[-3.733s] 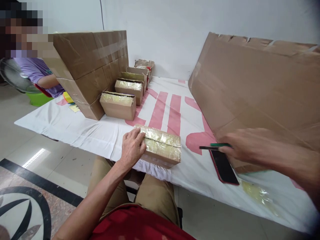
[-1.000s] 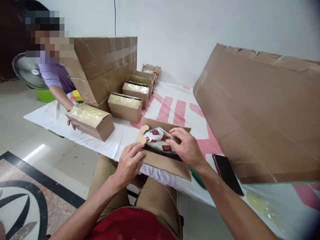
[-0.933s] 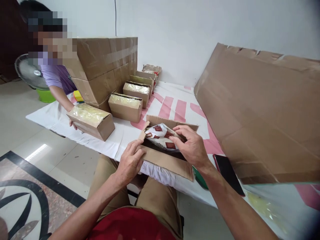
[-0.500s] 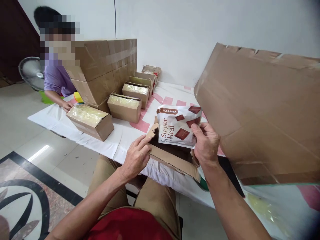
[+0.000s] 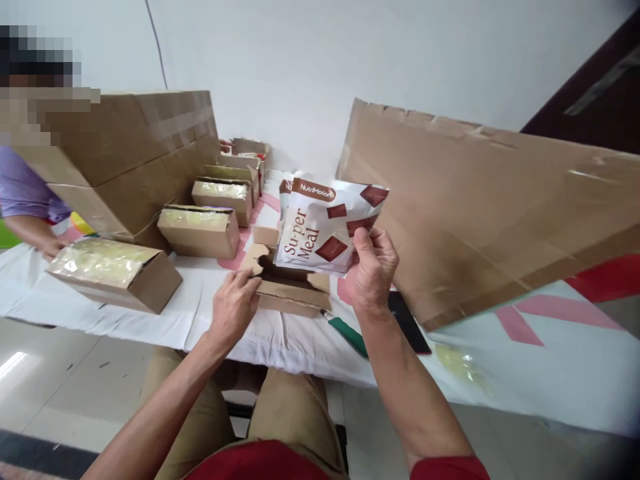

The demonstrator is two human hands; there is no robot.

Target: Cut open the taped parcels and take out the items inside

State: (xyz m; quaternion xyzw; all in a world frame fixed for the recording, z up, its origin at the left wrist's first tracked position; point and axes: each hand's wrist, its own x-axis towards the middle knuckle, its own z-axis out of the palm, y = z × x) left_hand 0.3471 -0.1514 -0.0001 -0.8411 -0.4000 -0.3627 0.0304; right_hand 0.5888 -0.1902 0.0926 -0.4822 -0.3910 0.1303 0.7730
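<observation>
My right hand (image 5: 373, 270) grips white pouches (image 5: 333, 227) printed "NutriMotion Su-per Meal" with brown diamonds, thumb on the front one. A second pouch edge shows behind it. The pouches are raised over an open cardboard box (image 5: 293, 293) near the table's front edge. My left hand (image 5: 234, 303) is closed on the box's left side flap, thumb and fingers pinching it. The box's inside looks dark, and the pouches hide part of it. A green-handled cutter (image 5: 347, 335) lies just right of the box.
Several small boxes with clear-wrapped tops, such as this box (image 5: 200, 230), line the left. Behind them stands a stack of large cartons (image 5: 150, 140). A big cardboard sheet (image 5: 480, 207) leans at the right, near a black flat object (image 5: 407, 323). A co-worker's hand (image 5: 53, 248) touches the leftmost box (image 5: 115, 270).
My view has swung right. The pouches have risen out of the box in my right hand, revealing more of its opening and the cutter. My left hand stays on the flap.
</observation>
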